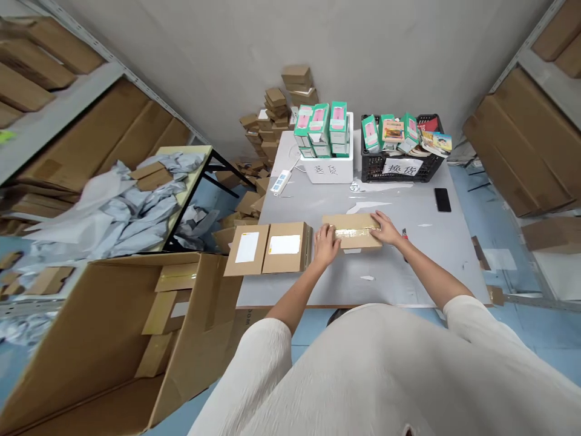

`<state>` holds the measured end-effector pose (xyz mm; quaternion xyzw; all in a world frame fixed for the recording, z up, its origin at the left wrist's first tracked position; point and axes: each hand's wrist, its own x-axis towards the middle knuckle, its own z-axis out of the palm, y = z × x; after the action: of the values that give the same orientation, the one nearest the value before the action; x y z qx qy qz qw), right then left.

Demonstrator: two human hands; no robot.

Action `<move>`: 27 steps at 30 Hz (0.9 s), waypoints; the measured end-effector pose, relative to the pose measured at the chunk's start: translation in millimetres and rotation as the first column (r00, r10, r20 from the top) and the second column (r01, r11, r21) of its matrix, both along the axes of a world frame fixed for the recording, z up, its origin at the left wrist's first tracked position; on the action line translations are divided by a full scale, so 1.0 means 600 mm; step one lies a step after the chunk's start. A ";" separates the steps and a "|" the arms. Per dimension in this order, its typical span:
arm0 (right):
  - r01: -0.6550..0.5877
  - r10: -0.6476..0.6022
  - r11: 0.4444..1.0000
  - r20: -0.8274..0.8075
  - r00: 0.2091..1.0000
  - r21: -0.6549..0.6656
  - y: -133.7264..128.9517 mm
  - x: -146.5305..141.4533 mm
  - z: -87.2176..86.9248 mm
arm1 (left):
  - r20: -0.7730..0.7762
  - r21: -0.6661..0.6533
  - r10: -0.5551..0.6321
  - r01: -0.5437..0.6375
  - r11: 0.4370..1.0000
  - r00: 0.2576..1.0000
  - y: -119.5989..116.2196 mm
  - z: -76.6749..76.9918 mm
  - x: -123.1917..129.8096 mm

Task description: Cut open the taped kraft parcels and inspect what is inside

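Observation:
A taped cardboard box (351, 221) lies on the grey table in front of me, a strip of clear, shiny tape running along its top. My left hand (325, 244) grips its left end, fingers bent over the edge. At the opposite end, my right hand (385, 229) holds the box with the fingers on top. Left of my left hand are cardboard boxes with white labels, one (284, 246) close by and another (246, 249) beside it, reaching past the table edge. A red utility knife (404, 234) rests by my right wrist, partly hidden by it.
At the back stand a white bin (325, 171) of green-and-pink boxes and a black crate (394, 172) of boxes and books. A phone (442, 200) lies at right, a power strip (281, 181) at left. A big open carton (181, 339) holding boxes stands left of the table.

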<state>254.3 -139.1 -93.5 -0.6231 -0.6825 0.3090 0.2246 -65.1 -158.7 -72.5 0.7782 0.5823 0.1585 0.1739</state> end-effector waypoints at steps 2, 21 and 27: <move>0.001 -0.001 1.000 0.046 0.999 0.002 -0.003 -0.001 0.004 | 0.016 -0.030 0.072 -0.072 0.997 0.997 0.005 -0.001 -0.009; 0.117 -0.115 0.993 0.122 0.986 -0.010 -0.020 0.001 0.044 | 0.202 -0.011 0.006 -0.004 1.000 0.979 0.030 -0.019 -0.025; 0.385 -0.376 0.921 0.124 0.918 -0.061 0.022 0.000 0.070 | 0.115 -0.003 -0.002 0.003 1.000 0.993 0.025 0.000 -0.037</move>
<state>254.1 -125.8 -51.6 -0.7689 -0.5459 0.2531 0.2159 -87.4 -143.9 -72.8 0.7682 0.5705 0.2019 0.2086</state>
